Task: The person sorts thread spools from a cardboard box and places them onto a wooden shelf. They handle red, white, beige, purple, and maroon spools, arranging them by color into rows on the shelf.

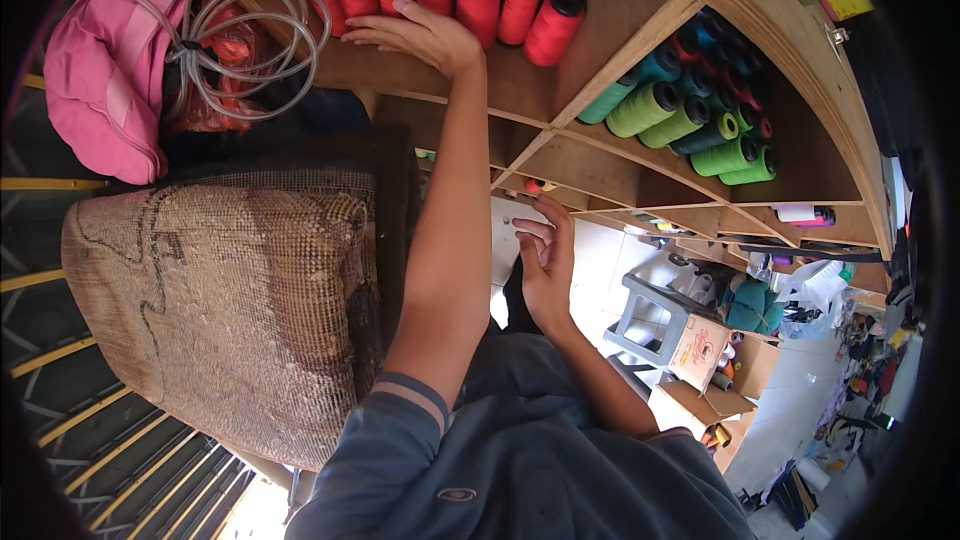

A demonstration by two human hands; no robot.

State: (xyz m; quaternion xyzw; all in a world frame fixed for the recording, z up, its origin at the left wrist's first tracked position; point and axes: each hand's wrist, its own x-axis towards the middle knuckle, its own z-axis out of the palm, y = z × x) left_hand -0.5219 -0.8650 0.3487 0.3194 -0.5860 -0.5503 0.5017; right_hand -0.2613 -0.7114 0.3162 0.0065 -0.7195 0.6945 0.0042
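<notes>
My left hand (430, 40) is raised to a wooden shelf compartment with rows of red thread spools (482, 12). Its fingers stretch out along the front of the row, by the bases of the nearest spools. Whether they touch them I cannot tell; nothing is gripped. Lower down, in front of my body, hovers my right hand (550, 265), its fingers loosely bent and apart, with nothing in them. Green and teal thread spools (645, 110) lie in the neighbouring compartment to the right, with dark ones behind.
A rolled woven mat (220, 310) stands at the left. Above it are a pink cloth bag (110, 70) and a coil of clear tubing (245, 50). At the right, a grey plastic stool (650, 315) and cardboard boxes (700, 355) stand on the floor, with cluttered goods beyond.
</notes>
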